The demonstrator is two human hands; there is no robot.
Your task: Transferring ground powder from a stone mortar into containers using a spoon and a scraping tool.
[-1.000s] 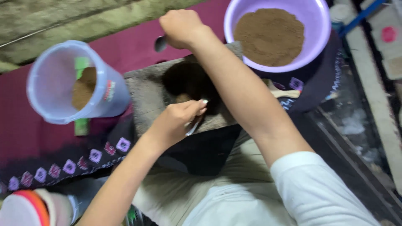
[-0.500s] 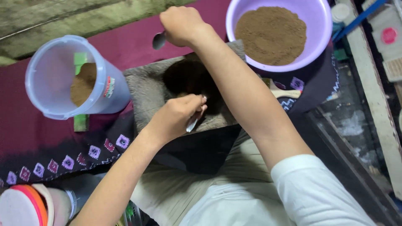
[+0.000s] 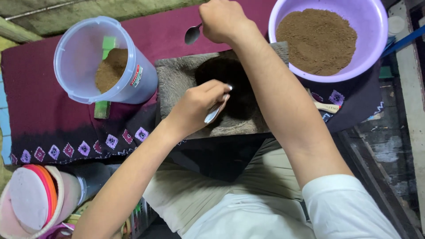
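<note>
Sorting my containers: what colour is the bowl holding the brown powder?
Light purple bowl, clearest in the head view.

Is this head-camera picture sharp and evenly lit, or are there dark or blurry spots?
Head view: mostly sharp and softly lit; the purple bowl and brown powder are bright, the hollow in the stone slab under the right hand is nearly black, and the bottom corners look dim and slightly soft.

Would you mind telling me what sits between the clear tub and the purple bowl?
In the head view, a grey stone block with a dark hollow lies between them.
</note>
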